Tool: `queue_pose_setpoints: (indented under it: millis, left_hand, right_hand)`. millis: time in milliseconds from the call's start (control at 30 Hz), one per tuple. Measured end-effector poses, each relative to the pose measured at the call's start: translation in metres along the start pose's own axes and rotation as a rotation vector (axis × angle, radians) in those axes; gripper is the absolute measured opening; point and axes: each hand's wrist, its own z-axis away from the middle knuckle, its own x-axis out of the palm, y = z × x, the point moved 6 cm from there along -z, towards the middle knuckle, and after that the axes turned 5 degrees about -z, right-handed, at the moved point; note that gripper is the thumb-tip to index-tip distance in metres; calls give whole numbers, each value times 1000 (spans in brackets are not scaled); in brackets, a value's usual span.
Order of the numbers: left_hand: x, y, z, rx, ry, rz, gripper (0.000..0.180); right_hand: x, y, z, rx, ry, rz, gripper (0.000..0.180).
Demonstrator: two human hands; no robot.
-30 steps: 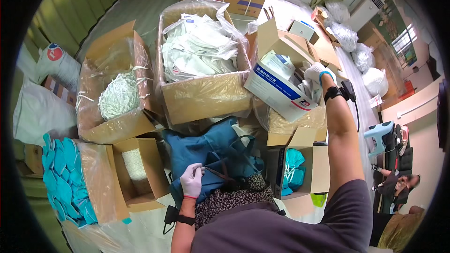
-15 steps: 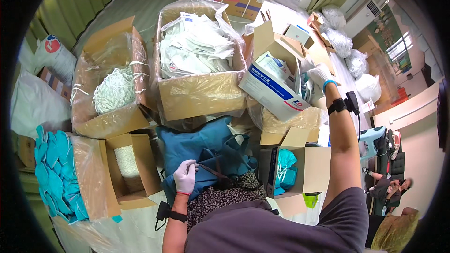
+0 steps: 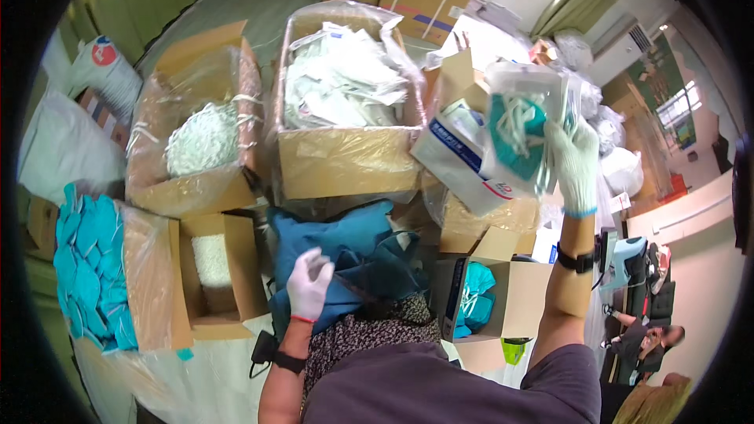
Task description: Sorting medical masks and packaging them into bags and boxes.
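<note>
My right hand (image 3: 573,159), in a white knit glove, grips a clear plastic bag with a teal face mask (image 3: 517,135) and its white straps inside. It holds the bag up over the white and blue printed carton (image 3: 463,159), which has more packets in it. My left hand (image 3: 309,286), in a thin white glove, is above the dark blue cloth apron (image 3: 326,237) on my lap. Its fingers are loosely curled and apart, and nothing shows in them. Right of my lap, an open box (image 3: 522,298) holds teal masks (image 3: 477,296).
Ahead stands a lined carton (image 3: 345,163) full of white packets. Left of it, another carton (image 3: 184,200) holds white cords. A small box (image 3: 243,286) contains white strips, beside a heap of teal masks (image 3: 93,267). Filled plastic bags (image 3: 620,169) and a person (image 3: 648,341) are at the right.
My right hand has lifted the bagged mask up from the printed carton into plain view. My left hand's fingers have loosened. The view has shifted a little.
</note>
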Motion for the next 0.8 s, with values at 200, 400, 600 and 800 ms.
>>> queue_pose_setpoints:
  millis: [200,400,600,800]
  left_hand:
    - [53,134,-30,165,-319,700,77]
    - [50,129,-35,100,-212,394,58]
    - [18,123,-27,231,-354,-15,48]
    - [12,125,-27,337,-563,-155,41]
  right_hand:
    - [115,46,108,230,-522,-264,32]
    - [191,33,156,49,-791,-160,64]
    - [179,43,132,173,-996,-284,57]
    - [191,38,144,98,-1270,387,27]
